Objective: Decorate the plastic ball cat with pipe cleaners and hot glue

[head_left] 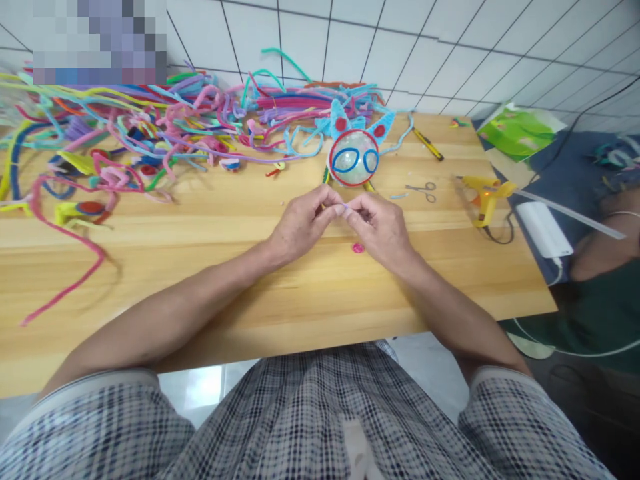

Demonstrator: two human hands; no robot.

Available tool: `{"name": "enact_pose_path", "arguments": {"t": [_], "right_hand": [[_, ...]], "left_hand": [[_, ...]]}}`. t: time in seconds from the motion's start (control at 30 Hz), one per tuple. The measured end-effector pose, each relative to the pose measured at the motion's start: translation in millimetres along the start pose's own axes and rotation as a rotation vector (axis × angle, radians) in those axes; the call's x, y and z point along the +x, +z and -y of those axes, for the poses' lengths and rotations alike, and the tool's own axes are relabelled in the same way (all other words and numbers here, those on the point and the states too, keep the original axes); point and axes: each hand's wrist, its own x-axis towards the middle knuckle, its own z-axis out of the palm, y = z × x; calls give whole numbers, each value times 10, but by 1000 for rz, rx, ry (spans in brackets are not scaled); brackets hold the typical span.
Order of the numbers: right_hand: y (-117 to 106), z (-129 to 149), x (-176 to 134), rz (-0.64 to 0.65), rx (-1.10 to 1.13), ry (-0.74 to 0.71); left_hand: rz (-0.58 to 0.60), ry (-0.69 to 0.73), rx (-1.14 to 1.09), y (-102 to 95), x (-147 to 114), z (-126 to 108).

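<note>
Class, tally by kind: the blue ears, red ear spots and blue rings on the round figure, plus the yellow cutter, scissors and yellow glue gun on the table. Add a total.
Blue ears: 2
Red ear spots: 2
Blue rings: 2
Yellow cutter: 1
Scissors: 1
Yellow glue gun: 1
Total: 9

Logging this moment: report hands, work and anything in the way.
Left hand and right hand together, pinching a small purplish piece, mostly hidden. Pink coil near right hand. Eared, red-rimmed figure just beyond both. Nothing seen blocking either.
</note>
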Motion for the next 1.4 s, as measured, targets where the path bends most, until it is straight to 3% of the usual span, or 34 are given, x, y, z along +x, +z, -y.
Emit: {"name": "enact_pose_path", "arguments": {"t": [0.1,0.23,0.3,0.57,0.83,0.93,1.13,1.3,1.4], "right_hand": [[1,-5,0,21,27,21],[58,-2,-13,2,114,68],[64,-6,-9,4,102,53],[-1,-71,-13,22,-155,-107],[107,12,-66,-59,-117,-121],[79,-12,-52,-59,-151,-130],[42,-68,-40,-6,-220,-167],[119,-41,-71,-70,-187,-150],[125,-53,-66,-60,-173,-142]], "left_hand": [[16,-1,8,-7,-5,-38],[-94,-126,-293,159,-78,15],[-96,-187,-389,214,-98,64],[6,13,3,25,-24,23],[-187,-137,-277,285,-156,26],[-157,-92,-246,261,-145,57],[-28,12,34,65,-63,4],[-139,-83,-172,202,-118,-20],[-140,-172,-322,271,-128,35]]}}
